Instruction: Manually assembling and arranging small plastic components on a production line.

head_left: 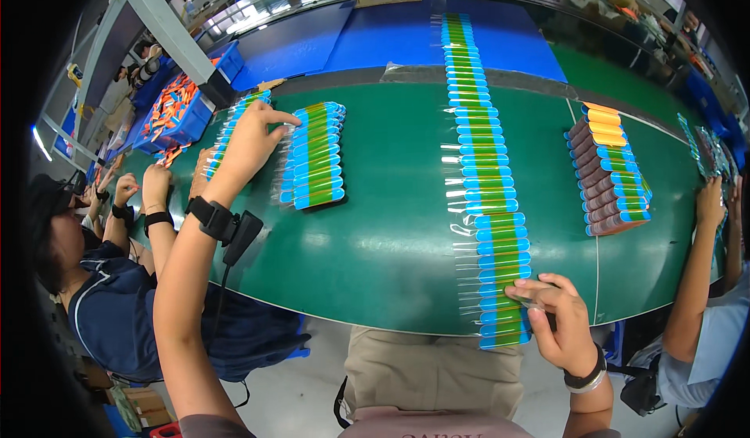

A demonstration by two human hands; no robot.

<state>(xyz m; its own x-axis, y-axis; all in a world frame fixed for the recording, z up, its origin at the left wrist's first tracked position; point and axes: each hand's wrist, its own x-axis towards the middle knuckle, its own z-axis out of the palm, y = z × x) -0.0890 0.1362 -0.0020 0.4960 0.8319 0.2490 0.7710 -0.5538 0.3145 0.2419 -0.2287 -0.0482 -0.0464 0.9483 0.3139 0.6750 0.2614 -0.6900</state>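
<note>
A long row of blue, round-ended flat strips [497,250], like nail files side by side, runs across the table away from me. A green-yellow band crosses their middles, and thin clear slips stick out along the left side. My right hand [564,325] is at the near end, fingertips on the row, thumb and fingers closed around a small shiny flat piece [525,301]. On the left, my left hand [251,139] reaches a stack of the same strips [319,157]. Its thumb and index finger nearly meet at the stack's far left corner; what they pinch is too small to tell.
At right stands a stack of strips [611,174] with brown sides and orange ones on top. A blue crate [183,132] of orange pieces and another strip bundle [234,129] lie left. Co-workers sit on both sides; a co-worker's hand [709,202] is at far right.
</note>
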